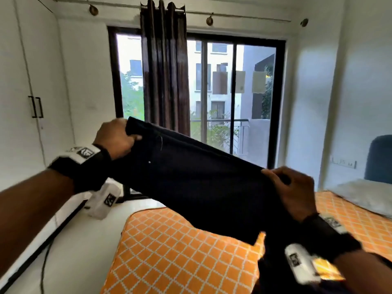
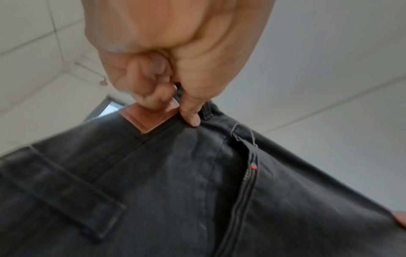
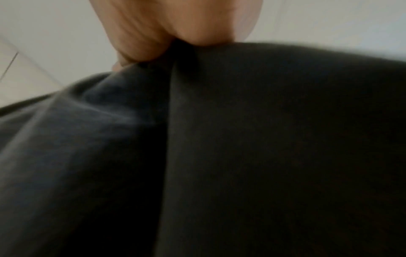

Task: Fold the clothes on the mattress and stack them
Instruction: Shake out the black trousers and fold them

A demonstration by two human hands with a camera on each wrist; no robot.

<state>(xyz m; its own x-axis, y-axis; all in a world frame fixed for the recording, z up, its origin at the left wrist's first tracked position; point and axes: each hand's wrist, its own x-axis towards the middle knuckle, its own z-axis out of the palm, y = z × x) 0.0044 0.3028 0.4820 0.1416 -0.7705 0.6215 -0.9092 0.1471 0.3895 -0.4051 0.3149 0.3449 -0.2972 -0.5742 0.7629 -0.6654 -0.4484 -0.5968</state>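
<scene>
A pair of dark jeans [image 1: 195, 187] hangs in the air above the orange patterned mattress [image 1: 169, 251]. My left hand [image 1: 118, 136] grips the waistband end, higher and to the left. The left wrist view shows the left hand [image 2: 175, 97] pinching the waistband beside a brown leather patch [image 2: 151, 120], with the jeans [image 2: 175, 191] and a belt loop below. My right hand [image 1: 286, 187] grips the other end, lower and to the right. The right wrist view, blurred, shows the right hand [image 3: 167, 45] clamped on folds of the dark jeans [image 3: 263, 139].
A grey pillow [image 1: 364, 198] lies on the mattress at the far right, before a blue headboard [image 1: 379, 158]. White wardrobe doors [image 1: 25, 98] stand on the left. A sliding glass window with a brown curtain [image 1: 165, 71] fills the far wall. White floor [image 1: 84, 240] lies left of the mattress.
</scene>
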